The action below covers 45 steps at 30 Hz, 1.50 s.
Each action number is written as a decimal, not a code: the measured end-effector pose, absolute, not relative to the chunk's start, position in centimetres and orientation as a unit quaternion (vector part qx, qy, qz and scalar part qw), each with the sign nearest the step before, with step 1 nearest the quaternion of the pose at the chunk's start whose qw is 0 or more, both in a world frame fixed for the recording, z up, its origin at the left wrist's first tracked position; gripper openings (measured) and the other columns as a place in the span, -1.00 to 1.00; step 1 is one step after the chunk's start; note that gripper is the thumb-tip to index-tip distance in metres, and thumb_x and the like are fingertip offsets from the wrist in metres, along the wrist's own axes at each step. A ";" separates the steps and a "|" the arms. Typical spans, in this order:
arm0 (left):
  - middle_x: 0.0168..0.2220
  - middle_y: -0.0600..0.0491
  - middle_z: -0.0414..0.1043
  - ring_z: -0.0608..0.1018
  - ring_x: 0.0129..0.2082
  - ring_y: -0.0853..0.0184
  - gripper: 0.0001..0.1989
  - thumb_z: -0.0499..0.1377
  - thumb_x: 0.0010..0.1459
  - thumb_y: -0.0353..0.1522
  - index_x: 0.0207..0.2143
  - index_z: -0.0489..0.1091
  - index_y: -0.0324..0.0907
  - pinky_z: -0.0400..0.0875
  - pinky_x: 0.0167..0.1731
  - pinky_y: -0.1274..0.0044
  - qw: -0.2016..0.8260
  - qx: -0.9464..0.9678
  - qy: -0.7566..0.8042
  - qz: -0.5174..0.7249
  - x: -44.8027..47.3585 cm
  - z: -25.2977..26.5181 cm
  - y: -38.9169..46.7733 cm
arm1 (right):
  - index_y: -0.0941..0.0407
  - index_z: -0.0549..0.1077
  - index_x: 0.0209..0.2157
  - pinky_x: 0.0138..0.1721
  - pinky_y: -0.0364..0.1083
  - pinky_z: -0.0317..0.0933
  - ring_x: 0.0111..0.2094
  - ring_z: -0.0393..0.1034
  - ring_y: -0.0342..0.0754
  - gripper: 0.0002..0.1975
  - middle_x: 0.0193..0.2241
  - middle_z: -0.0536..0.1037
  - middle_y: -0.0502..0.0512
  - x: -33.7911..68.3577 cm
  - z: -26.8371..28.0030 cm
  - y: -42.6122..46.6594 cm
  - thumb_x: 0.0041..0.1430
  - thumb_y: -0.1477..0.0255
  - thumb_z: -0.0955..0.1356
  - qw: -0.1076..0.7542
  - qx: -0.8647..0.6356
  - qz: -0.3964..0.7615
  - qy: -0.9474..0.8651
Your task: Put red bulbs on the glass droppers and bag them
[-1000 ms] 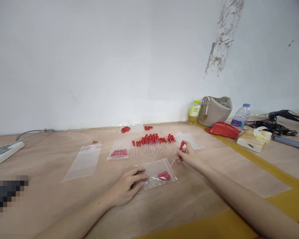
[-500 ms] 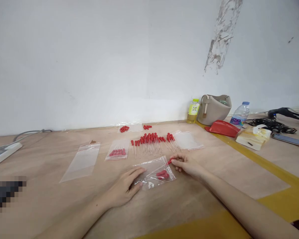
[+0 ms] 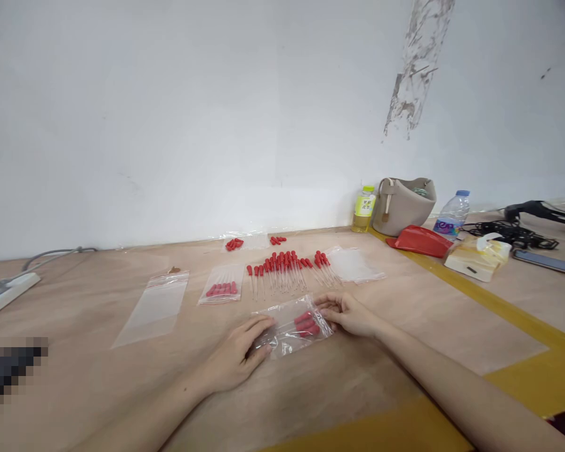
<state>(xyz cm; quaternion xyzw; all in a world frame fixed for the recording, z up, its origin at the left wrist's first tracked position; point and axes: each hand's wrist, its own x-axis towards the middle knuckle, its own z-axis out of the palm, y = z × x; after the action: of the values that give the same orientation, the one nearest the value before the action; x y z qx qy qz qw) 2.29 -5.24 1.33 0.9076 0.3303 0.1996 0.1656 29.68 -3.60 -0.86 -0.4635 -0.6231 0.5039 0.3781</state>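
Observation:
A clear zip-lock bag (image 3: 287, 345) lies on the table before me. Inside it are a few droppers (image 3: 306, 323) with red rubber bulbs, bulbs towards the bag's right end. My left hand (image 3: 245, 351) rests on the bag's left part, thumb apart from the outstretched fingers. At the right end, my right hand (image 3: 336, 312) pinches the bag's edge with thumb and fingers. Beyond the bag, many glass droppers (image 3: 285, 270) with red bulbs lie in a row. A filled bag of droppers (image 3: 221, 285) is left of them.
A flat bag (image 3: 155, 307) lies at left and several more flat bags (image 3: 358, 265) at right. Loose red bulbs (image 3: 234, 244) sit near the wall. Farther right are a tea bottle (image 3: 364, 210), a grey handbag (image 3: 405, 207), a water bottle (image 3: 453, 216) and a tissue pack (image 3: 478, 258).
The red-bulbed dropper in my right hand has gone into the bag beside the others. My right fingers have moved slightly onto the bag's edge. The left hand stays still.

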 end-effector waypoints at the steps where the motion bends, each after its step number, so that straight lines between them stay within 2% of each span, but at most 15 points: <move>1: 0.03 0.01 0.22 0.29 -0.01 0.25 -0.68 -0.03 0.16 -0.33 -0.01 0.17 -0.08 0.20 -0.02 0.36 0.170 0.907 0.328 0.202 2.3 1.4 -5.3 | 0.19 0.35 -0.25 -0.58 -0.21 0.14 -0.61 0.25 -0.23 -0.65 -0.47 0.45 0.03 29.9 -1.0 -3.4 -0.09 0.29 0.34 0.379 -0.482 0.485 -0.624; 3: 0.00 0.00 0.24 0.31 -0.04 0.25 -0.77 -0.02 0.15 -0.35 -0.11 0.21 -0.11 0.22 -0.06 0.38 0.182 0.905 0.325 0.206 2.4 1.7 -5.5 | 0.19 0.37 -0.28 -0.59 -0.22 0.12 -0.61 0.23 -0.24 -0.70 -0.49 0.45 0.02 30.4 -1.1 -2.9 -0.07 0.33 0.32 0.386 -0.527 0.413 -0.634; 7: -0.07 0.00 0.28 0.33 -0.08 0.27 -0.91 -0.03 0.15 -0.36 -0.26 0.18 -0.13 0.24 -0.11 0.41 0.211 0.897 0.329 0.207 2.5 2.1 -5.7 | 0.19 0.43 -0.42 -0.48 -0.20 0.15 -0.53 0.29 -0.18 -0.84 -0.52 0.47 0.04 31.2 -0.4 -0.8 -0.09 0.43 0.30 0.372 -0.599 0.216 -0.675; 12: -0.10 -0.01 0.29 0.32 -0.06 0.26 -0.86 -0.12 0.21 -0.32 -0.33 0.17 -0.13 0.23 -0.12 0.41 0.230 0.894 0.330 0.198 2.5 2.5 -5.8 | 0.19 0.43 -0.40 -0.32 -0.21 0.15 -0.37 0.35 -0.14 -0.84 -0.42 0.49 0.09 30.7 1.2 3.2 -0.08 0.54 0.26 0.292 -0.660 0.073 -0.688; 15: -0.09 -0.02 0.29 0.32 -0.06 0.24 -0.89 -0.08 0.18 -0.31 -0.34 0.17 -0.14 0.23 -0.13 0.41 0.227 0.894 0.329 0.202 2.5 2.4 -5.7 | 0.21 0.43 -0.42 -0.31 -0.19 0.14 -0.31 0.36 -0.08 -0.84 -0.39 0.49 0.17 29.6 1.5 5.4 -0.10 0.58 0.25 0.270 -0.688 0.064 -0.670; 21: -0.08 -0.02 0.29 0.34 -0.08 0.25 -0.90 -0.05 0.17 -0.32 -0.32 0.19 -0.13 0.25 -0.13 0.42 0.216 0.896 0.326 0.210 2.5 2.2 -5.7 | 0.21 0.45 -0.53 -0.41 -0.17 0.16 -0.39 0.38 -0.02 -0.88 -0.48 0.49 0.23 28.1 1.7 7.9 -0.20 0.61 0.30 0.226 -0.726 0.092 -0.644; 25: -0.04 0.00 0.26 0.32 -0.05 0.26 -0.83 -0.05 0.18 -0.32 -0.21 0.24 -0.11 0.22 -0.08 0.41 0.198 0.905 0.318 0.200 2.4 2.1 -5.6 | 0.22 0.43 -0.57 -0.46 -0.18 0.16 -0.43 0.39 0.00 -0.94 -0.53 0.48 0.21 27.6 2.4 7.8 -0.24 0.58 0.33 0.216 -0.727 0.121 -0.640; 27: 0.00 0.01 0.23 0.30 -0.02 0.27 -0.78 -0.05 0.18 -0.33 -0.13 0.25 -0.09 0.20 -0.04 0.41 0.187 0.909 0.320 0.191 2.3 2.0 -5.5 | 0.22 0.43 -0.50 -0.48 -0.19 0.15 -0.42 0.38 -0.02 -0.90 -0.50 0.49 0.21 27.6 2.8 7.3 -0.20 0.54 0.34 0.225 -0.727 0.130 -0.636; 30: 0.04 0.03 0.19 0.27 0.02 0.28 -0.73 -0.05 0.18 -0.33 -0.05 0.23 -0.05 0.17 0.00 0.41 0.176 0.912 0.322 0.182 2.1 1.7 -5.4 | 0.27 0.36 -0.28 -0.48 -0.21 0.16 -0.40 0.37 -0.05 -0.72 -0.40 0.48 0.24 28.4 3.6 6.0 -0.12 0.50 0.32 0.249 -0.727 0.138 -0.624; 32: 0.06 0.04 0.17 0.26 0.03 0.29 -0.71 -0.05 0.18 -0.33 -0.03 0.23 -0.04 0.17 0.01 0.41 0.171 0.914 0.320 0.179 2.0 1.6 -5.3 | 0.31 0.25 -0.12 -0.49 -0.22 0.16 -0.42 0.36 -0.08 -0.58 -0.39 0.47 0.23 29.5 3.8 4.7 -0.09 0.49 0.30 0.262 -0.724 0.143 -0.622; 34: 0.06 0.04 0.16 0.26 0.03 0.29 -0.70 -0.05 0.19 -0.32 -0.02 0.22 -0.03 0.17 0.01 0.40 0.168 0.916 0.319 0.177 2.0 1.5 -5.2 | 0.33 0.06 0.03 -0.56 -0.22 0.15 -0.52 0.33 -0.13 -0.43 -0.49 0.44 0.13 30.6 3.7 3.1 -0.05 0.48 0.27 0.297 -0.703 0.186 -0.618; 36: 0.06 0.05 0.17 0.26 0.03 0.29 -0.70 -0.05 0.19 -0.32 -0.01 0.23 -0.03 0.18 0.01 0.40 0.168 0.916 0.320 0.175 2.0 1.5 -5.1 | 0.28 -0.17 0.11 -0.66 -0.22 0.12 -0.64 0.26 -0.17 -0.31 -0.60 0.36 -0.04 31.4 3.1 1.4 -0.03 0.47 0.23 0.370 -0.656 0.269 -0.600; 39: 0.06 0.05 0.17 0.26 0.03 0.28 -0.69 -0.06 0.19 -0.32 -0.01 0.23 -0.02 0.18 0.01 0.38 0.169 0.916 0.320 0.174 2.0 1.4 -5.1 | 0.15 -0.29 0.12 -0.75 -0.24 0.10 -0.73 0.19 -0.21 -0.23 -0.65 0.22 -0.20 31.7 1.5 -0.7 -0.07 0.46 0.24 0.497 -0.581 0.353 -0.540; 42: 0.06 0.06 0.18 0.26 0.03 0.27 -0.69 -0.05 0.19 -0.32 -0.01 0.23 -0.02 0.18 0.01 0.37 0.172 0.915 0.319 0.176 2.0 1.4 -5.1 | 0.09 -0.19 0.04 -0.72 -0.21 0.19 -0.72 0.23 -0.21 -0.28 -0.64 0.21 -0.23 31.2 -0.2 -1.8 -0.13 0.42 0.28 0.589 -0.548 0.364 -0.469; 45: 0.06 0.06 0.17 0.27 0.03 0.28 -0.69 -0.06 0.19 -0.32 -0.01 0.23 -0.02 0.18 0.01 0.38 0.167 0.915 0.322 0.175 2.0 1.4 -5.1 | 0.06 -0.07 -0.10 -0.63 -0.17 0.29 -0.67 0.30 -0.20 -0.40 -0.60 0.24 -0.23 30.3 -1.1 -1.9 -0.17 0.42 0.32 0.645 -0.514 0.384 -0.415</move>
<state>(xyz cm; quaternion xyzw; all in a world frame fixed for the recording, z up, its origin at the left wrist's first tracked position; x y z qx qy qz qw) 2.00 -5.06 1.36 0.9153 0.3219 0.1750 0.1672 30.27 -1.95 -1.08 -0.5144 -0.4148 0.3841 0.6449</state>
